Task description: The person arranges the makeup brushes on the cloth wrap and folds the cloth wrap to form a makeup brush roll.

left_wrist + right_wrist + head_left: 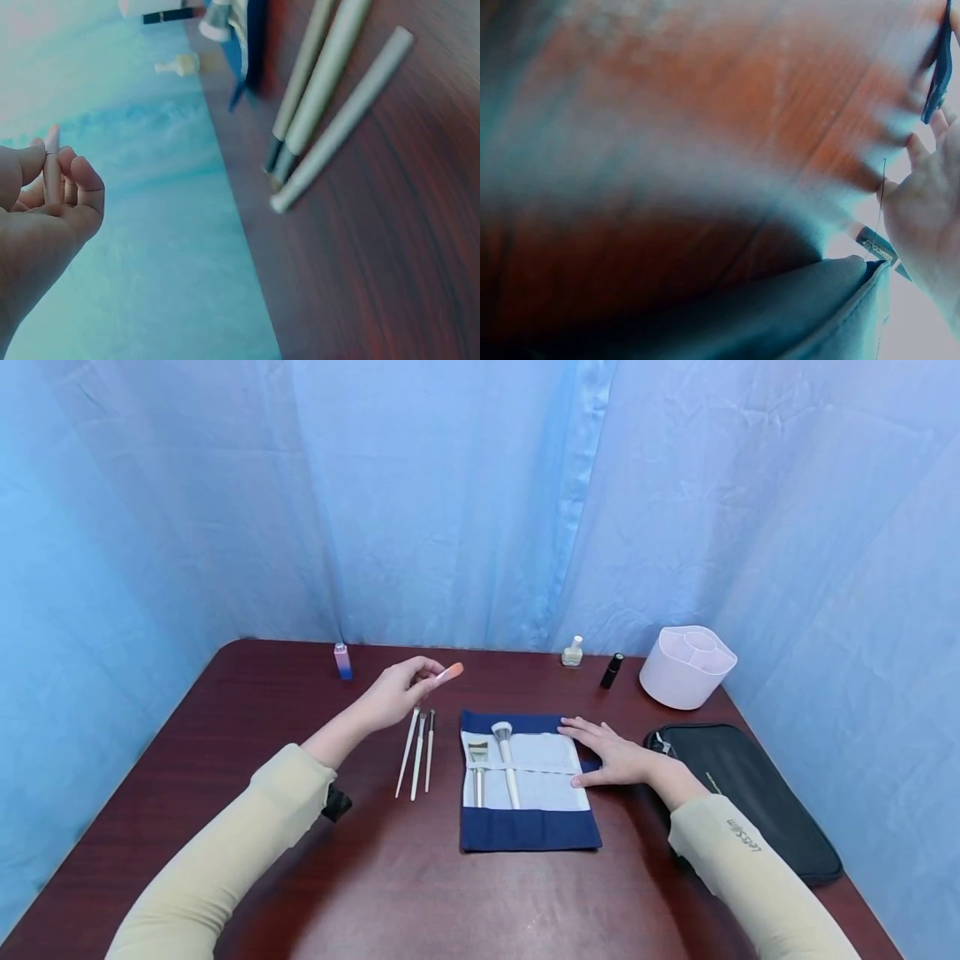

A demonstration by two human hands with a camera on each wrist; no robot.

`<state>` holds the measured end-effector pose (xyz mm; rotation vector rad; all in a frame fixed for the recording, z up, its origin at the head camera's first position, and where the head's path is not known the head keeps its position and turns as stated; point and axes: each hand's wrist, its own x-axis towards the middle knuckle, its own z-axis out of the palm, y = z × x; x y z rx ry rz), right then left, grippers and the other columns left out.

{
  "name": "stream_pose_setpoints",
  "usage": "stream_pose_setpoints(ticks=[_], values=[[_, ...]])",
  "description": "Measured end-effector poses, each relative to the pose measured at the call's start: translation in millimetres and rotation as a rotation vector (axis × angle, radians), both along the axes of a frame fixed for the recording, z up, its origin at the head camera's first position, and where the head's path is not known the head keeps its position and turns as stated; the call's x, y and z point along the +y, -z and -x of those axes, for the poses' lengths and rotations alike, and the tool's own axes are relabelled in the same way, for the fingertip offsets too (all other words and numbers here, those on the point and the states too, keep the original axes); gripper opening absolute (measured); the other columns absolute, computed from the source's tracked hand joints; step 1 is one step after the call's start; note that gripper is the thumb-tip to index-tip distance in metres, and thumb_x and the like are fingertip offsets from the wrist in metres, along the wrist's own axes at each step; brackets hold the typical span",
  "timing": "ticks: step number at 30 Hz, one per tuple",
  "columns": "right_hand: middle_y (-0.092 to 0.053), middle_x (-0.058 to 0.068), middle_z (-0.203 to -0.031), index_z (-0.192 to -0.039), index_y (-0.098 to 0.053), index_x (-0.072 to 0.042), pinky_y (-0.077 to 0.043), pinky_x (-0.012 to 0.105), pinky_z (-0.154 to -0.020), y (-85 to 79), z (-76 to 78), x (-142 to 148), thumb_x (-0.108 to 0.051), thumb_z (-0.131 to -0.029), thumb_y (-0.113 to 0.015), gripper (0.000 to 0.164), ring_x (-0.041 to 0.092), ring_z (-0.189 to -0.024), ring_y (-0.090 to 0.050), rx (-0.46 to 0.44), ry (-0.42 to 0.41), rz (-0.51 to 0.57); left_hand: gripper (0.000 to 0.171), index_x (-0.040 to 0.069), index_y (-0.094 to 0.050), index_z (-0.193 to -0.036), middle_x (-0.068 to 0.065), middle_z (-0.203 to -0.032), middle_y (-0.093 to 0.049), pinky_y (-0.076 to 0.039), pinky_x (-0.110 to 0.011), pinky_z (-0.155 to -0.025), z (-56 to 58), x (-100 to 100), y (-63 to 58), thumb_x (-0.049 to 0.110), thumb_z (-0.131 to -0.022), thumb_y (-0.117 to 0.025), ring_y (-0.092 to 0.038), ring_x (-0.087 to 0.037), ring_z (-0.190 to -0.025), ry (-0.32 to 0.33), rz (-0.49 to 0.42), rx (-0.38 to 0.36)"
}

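Above the far side of the table, my left hand (393, 693) pinches a slim pinkish stick with an orange tapered end (451, 673) between thumb and fingers. In the left wrist view the stick (52, 169) stands upright in the fingers; its exact kind I cannot tell. My right hand (615, 756) has its fingers spread at the right edge of a navy brush roll (528, 831), which lies unfolded. A flat wide brush (478, 772) sits under the roll's pale strap, beside a fluffy white-tipped brush (507, 760). Several thin brushes (417, 756) lie left of the roll.
A black zipped case (757, 793) lies by the right forearm. Along the back stand a pink-and-blue tube (342, 662), a small bottle with a white cap (573, 652) and a white organizer (678, 672). A black tube (611, 671) is beside the organizer. Blue curtains enclose the table.
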<state>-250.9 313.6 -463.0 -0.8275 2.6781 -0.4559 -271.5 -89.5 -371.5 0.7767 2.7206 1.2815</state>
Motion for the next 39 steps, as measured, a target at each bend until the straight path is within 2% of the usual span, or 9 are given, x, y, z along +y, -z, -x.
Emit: stream_pose_setpoints(ticks=[3,9,16,20,22,25,30,33,39], values=[[-0.014,0.002,-0.158,-0.151,-0.021,-0.021,-0.004,0.060,-0.112,-0.3,-0.3,0,-0.068,-0.077,-0.061,0.097,0.028,-0.145,-0.009,-0.005,0.003,-0.003,0.025,0.007,-0.057,-0.121,-0.009,-0.095,-0.063,-0.049,-0.031,-0.064,2.4,12,-3.3,0.017,-0.098,-0.051,-0.059,-0.020,-0.076,0.024,-0.048,-0.011],[-0.014,0.002,-0.158,-0.151,-0.021,-0.021,-0.004,0.060,-0.112,-0.3,-0.2,0,-0.067,-0.077,-0.061,0.097,0.028,-0.145,-0.009,-0.008,0.007,-0.003,0.024,0.006,-0.056,-0.120,-0.009,-0.098,-0.063,-0.053,-0.035,-0.077,6.8,37,-8.7,0.015,-0.099,-0.050,-0.063,-0.023,-0.088,0.088,-0.131,0.022],[-0.015,0.003,-0.158,-0.151,-0.022,-0.020,-0.004,0.061,-0.112,-0.4,0.2,0,-0.067,-0.077,-0.062,0.096,0.029,-0.145,-0.010,0.001,0.005,-0.002,0.019,0.014,-0.061,-0.113,-0.002,-0.102,-0.064,-0.048,-0.030,-0.070,11.0,65,-14.2,0.023,-0.097,-0.054,-0.056,-0.014,-0.083,0.109,-0.185,0.052],[-0.015,0.004,-0.158,-0.151,-0.022,-0.019,-0.004,0.062,-0.111,-1.2,-0.8,-1,-0.066,-0.077,-0.062,0.096,0.030,-0.145,-0.010,-0.006,0.003,0.003,0.021,0.012,-0.062,-0.111,-0.001,-0.099,-0.064,-0.048,-0.028,-0.070,13.7,79,-15.7,0.024,-0.096,-0.057,-0.057,-0.011,-0.082,0.119,-0.213,0.050],[-0.015,0.005,-0.158,-0.151,-0.022,-0.019,-0.004,0.062,-0.111,-1.5,-0.8,-1,-0.065,-0.077,-0.062,0.096,0.031,-0.145,-0.010,-0.010,0.006,0.000,0.021,0.011,-0.062,-0.111,-0.001,-0.093,-0.064,-0.048,-0.029,-0.068,14.8,86,-16.1,0.023,-0.095,-0.057,-0.057,-0.015,-0.072,0.127,-0.238,0.031],[-0.015,0.004,-0.158,-0.151,-0.022,-0.020,-0.004,0.062,-0.111,-2.3,-0.4,-1,-0.066,-0.077,-0.062,0.096,0.031,-0.145,-0.009,-0.013,0.013,-0.005,0.021,0.012,-0.062,-0.111,0.000,-0.091,-0.064,-0.049,-0.029,-0.071,16.3,95,-15.6,0.023,-0.095,-0.058,-0.058,-0.014,-0.071,0.124,-0.266,0.012],[-0.015,0.002,-0.158,-0.151,-0.022,-0.021,-0.003,0.060,-0.112,-2.5,0.1,-2,-0.067,-0.077,-0.061,0.096,0.029,-0.145,-0.009,-0.016,0.022,-0.012,0.017,0.012,-0.062,-0.108,0.000,-0.096,-0.065,-0.049,-0.029,-0.075,19.1,108,-7.0,0.021,-0.093,-0.059,-0.061,-0.011,-0.086,0.093,-0.303,-0.008],[-0.015,0.002,-0.158,-0.151,-0.022,-0.021,-0.003,0.060,-0.112,-1.1,-0.4,-2,-0.067,-0.077,-0.061,0.096,0.028,-0.145,-0.009,-0.012,0.016,-0.009,0.015,0.012,-0.061,-0.106,-0.002,-0.095,-0.065,-0.049,-0.029,-0.074,20.1,112,2.6,0.018,-0.093,-0.061,-0.061,-0.013,-0.085,0.074,-0.318,-0.031],[-0.015,0.003,-0.158,-0.151,-0.022,-0.020,-0.003,0.061,-0.112,-0.6,-2.6,-2,-0.067,-0.076,-0.061,0.097,0.029,-0.145,-0.009,-0.011,0.021,-0.012,0.023,0.008,-0.055,-0.113,-0.007,-0.096,-0.062,-0.053,-0.026,-0.071,19.5,120,23.2,0.012,-0.091,-0.062,-0.064,-0.016,-0.083,0.086,-0.309,-0.083]])
